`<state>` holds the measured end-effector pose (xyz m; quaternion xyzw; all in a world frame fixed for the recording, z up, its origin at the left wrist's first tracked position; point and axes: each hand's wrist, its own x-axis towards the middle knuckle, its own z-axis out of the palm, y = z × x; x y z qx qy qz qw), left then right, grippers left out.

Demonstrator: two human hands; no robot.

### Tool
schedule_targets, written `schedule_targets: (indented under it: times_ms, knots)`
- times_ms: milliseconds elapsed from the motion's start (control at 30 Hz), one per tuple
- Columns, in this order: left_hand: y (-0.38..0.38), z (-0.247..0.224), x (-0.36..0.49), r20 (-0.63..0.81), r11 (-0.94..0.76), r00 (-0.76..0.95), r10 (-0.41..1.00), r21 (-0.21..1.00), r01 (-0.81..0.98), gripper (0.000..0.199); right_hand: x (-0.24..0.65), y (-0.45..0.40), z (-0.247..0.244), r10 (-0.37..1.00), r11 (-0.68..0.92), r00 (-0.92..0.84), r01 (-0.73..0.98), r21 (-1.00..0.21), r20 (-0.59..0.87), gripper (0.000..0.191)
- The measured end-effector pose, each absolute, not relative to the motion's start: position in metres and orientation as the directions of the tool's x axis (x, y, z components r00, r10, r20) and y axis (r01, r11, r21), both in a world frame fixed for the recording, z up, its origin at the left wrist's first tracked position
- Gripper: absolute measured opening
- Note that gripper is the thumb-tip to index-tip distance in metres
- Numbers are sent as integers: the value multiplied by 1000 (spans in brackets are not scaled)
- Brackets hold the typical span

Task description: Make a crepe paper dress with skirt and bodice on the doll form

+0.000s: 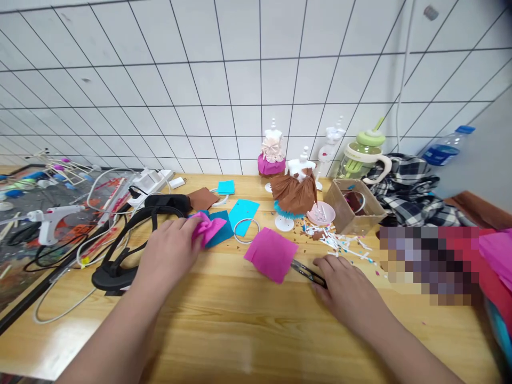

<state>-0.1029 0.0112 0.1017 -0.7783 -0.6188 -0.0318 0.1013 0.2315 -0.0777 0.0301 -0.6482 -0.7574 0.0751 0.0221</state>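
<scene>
My left hand [172, 248] is closed on a crumpled pink piece of crepe-like paper or cloth [210, 228], above dark blue [221, 229] and light blue sheets [243, 214]. My right hand [346, 280] rests on the table with thumb and forefinger around the black handle end of small thread snips [308, 273]. The snips' tips point left and touch the edge of a flat magenta square [272, 255]. Just behind that square lies a thin white ring [247, 231].
Small dress forms, one in a brown skirt [294, 192], stand by the tiled wall. A cardboard box [360, 213], pink dish [321, 213] and paper scraps [340, 242] lie right. At left are a black headset strap [116, 272] and a glue gun [52, 221].
</scene>
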Motion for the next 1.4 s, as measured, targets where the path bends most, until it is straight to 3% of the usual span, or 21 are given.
schedule_targets:
  times_ms: [67,167,267,333,400,500,600,700,833,900,967,1033,1067,1133,1200,1333,1400]
  knots:
    - [17,102,-108,161,-176,196,967,-131,976,51,237,-80,27,983,93,-108,990,-102,-152,19]
    - [9,94,-90,249,-146,172,953,-122,982,57,250,-91,21,974,57,-74,995,-87,-214,11]
    - [-4,75,-56,89,-518,513,854,44,854,38,270,-102,17,971,-15,3,999,-49,-240,10]
    - [-6,58,-35,19,-720,723,691,109,686,44,285,-107,15,966,-75,70,997,-12,-248,11]
    - [-5,42,-22,-4,-775,781,624,124,620,44,299,-107,14,959,-134,130,991,0,-251,12]
    - [-8,29,-9,-57,-821,830,555,127,557,15,315,-102,14,951,-188,174,981,-35,-255,13]
    - [-24,31,1,-126,-866,890,439,204,456,17,322,-94,20,952,-204,184,977,-62,-243,11]
    - [-42,40,8,-202,-816,868,453,297,495,20,318,-85,29,947,-193,135,964,-184,-290,9]
    - [-52,40,10,-168,-806,861,481,302,509,26,289,-67,35,939,-143,-48,847,-512,-340,15]
    - [-52,31,9,-105,-854,916,387,335,399,26,268,-55,30,914,-216,-125,656,-723,-386,24]
    - [-51,21,8,-22,-899,960,279,346,269,25,251,-45,20,834,-326,-319,375,-868,-451,34]
    - [-49,12,6,52,-917,973,226,349,194,23,245,-39,10,830,-314,-401,236,-919,-387,39]
    - [-47,9,5,76,-915,972,222,362,180,23,247,-37,5,878,-254,-352,232,-939,-325,39]
    - [-43,6,4,93,-888,962,258,414,198,25,260,-36,-2,975,-118,-135,357,-927,-177,35]
    - [-40,5,3,75,-846,945,320,471,249,32,275,-37,-6,996,-84,10,479,-874,-91,30]
    - [-39,7,4,49,-824,931,361,485,294,39,286,-42,-6,980,-55,-161,328,-943,-114,28]
    - [-41,9,5,59,-841,932,358,454,294,37,285,-42,-5,958,-46,-251,341,-939,-138,27]
